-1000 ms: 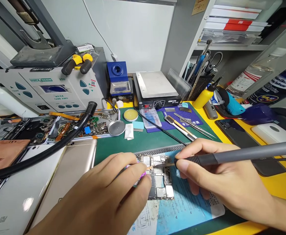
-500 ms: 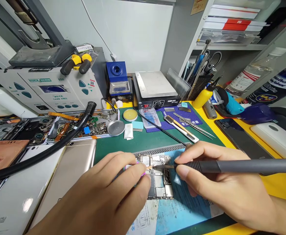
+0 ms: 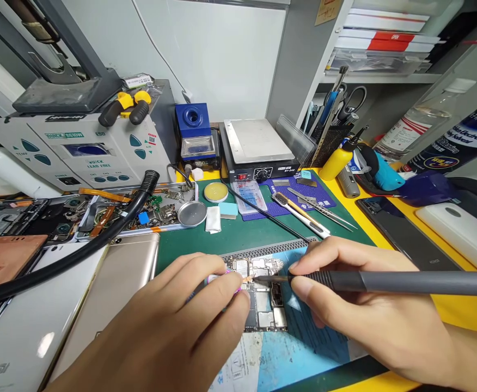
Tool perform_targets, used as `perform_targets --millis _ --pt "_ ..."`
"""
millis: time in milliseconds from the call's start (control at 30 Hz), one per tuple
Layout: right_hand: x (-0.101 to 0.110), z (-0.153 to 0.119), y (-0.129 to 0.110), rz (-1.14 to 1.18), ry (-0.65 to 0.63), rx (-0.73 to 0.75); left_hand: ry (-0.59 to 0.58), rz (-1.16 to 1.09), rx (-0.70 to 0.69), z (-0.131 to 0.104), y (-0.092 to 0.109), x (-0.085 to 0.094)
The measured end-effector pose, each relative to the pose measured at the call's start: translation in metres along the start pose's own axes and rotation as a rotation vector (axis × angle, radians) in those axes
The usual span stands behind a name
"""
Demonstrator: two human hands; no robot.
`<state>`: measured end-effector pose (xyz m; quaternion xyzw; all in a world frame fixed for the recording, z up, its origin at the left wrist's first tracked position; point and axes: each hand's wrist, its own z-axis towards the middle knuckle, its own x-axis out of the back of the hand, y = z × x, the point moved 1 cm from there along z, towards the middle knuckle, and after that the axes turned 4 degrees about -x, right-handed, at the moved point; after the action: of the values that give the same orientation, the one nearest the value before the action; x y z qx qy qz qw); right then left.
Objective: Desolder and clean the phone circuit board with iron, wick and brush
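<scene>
A phone circuit board (image 3: 263,299) lies on a blue and white printed sheet (image 3: 291,359) in front of me. My right hand (image 3: 369,310) pinches a dark grey soldering iron (image 3: 385,282), whose tip points left over the upper middle of the board. Fingers of my left hand (image 3: 189,310) are curled round a small spool with a pink-purple edge (image 3: 211,277), mostly hidden behind them. Copper-coloured braid (image 3: 248,279) runs from the spool to the iron's tip and appears to touch it.
Phones (image 3: 111,288) and a black hose (image 3: 99,239) lie left, below a hot-air station (image 3: 95,158). Behind the board are a flux tin (image 3: 216,191), brush (image 3: 287,204), tweezers (image 3: 324,209) and heating plate (image 3: 258,141). A black phone (image 3: 402,234) lies right.
The view has shifted very slightly. The rear end of the soldering iron is a little lower, while its tip stays at the braid. Both hands keep their holds.
</scene>
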<state>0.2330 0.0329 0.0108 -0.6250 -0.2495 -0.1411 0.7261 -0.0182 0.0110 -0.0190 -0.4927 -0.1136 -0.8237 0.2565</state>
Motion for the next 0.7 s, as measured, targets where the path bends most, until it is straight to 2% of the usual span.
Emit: perform_targets --millis 167,367,533,700 --pt "-0.0031 0.0008 0.0025 0.082 0.014 0.006 0.001 -0.021 0.0 -0.0005 -0.0004 -0.0002" --pt "-0.0049 0.0029 0.0018 0.255 -0.003 -0.147 0.062 -0.013 -0.025 0.0002 0.0002 0.0023" --pt "-0.0042 0.0046 0.0026 0.223 0.02 -0.058 0.063 -0.011 -0.022 -0.0012 0.0011 0.0025" --pt "-0.0043 0.0047 0.0005 0.176 0.007 -0.059 0.076 0.011 -0.046 -0.0008 -0.0005 0.0023"
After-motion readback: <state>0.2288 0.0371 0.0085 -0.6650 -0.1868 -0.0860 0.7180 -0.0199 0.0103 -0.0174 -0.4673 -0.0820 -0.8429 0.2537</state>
